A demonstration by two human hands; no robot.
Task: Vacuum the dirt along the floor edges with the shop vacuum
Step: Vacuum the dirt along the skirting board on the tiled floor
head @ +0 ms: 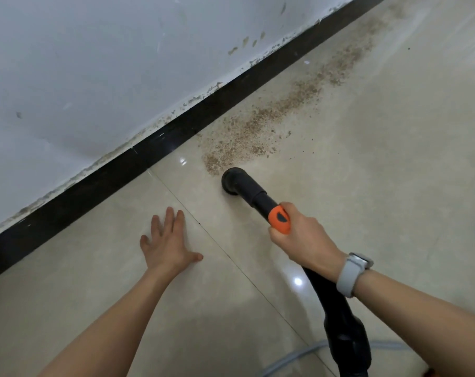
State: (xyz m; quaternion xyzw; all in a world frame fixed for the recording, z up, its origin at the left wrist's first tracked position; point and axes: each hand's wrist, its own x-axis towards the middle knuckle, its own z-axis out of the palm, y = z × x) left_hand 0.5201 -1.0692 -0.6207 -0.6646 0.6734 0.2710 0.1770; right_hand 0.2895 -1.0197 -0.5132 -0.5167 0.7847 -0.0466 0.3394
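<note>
No brand, label or writing I can read anywhere, incl. the watch and the vac wand.

My right hand (305, 240) is wrapped tight round the vacuum wand (255, 198) at its orange collar (280, 219), fingers curled over the top, thumb side toward me. The black nozzle (232, 180) sticks out past my knuckles, up and to the left, mouth down on the floor tile (367, 159). It sits right at the near end of the dirt (258, 126), touching the trail's tip. The dirt runs as a brownish streak away along the black baseboard (176, 131), just beside it, toward the top right.

My left hand (167, 240) is flat on the tile w/ fingers straight and spread, holding nothing, well left of the nozzle. Gray watch (352, 272) on my right wrist. Black hose (339, 322) trails back under that arm.
</note>
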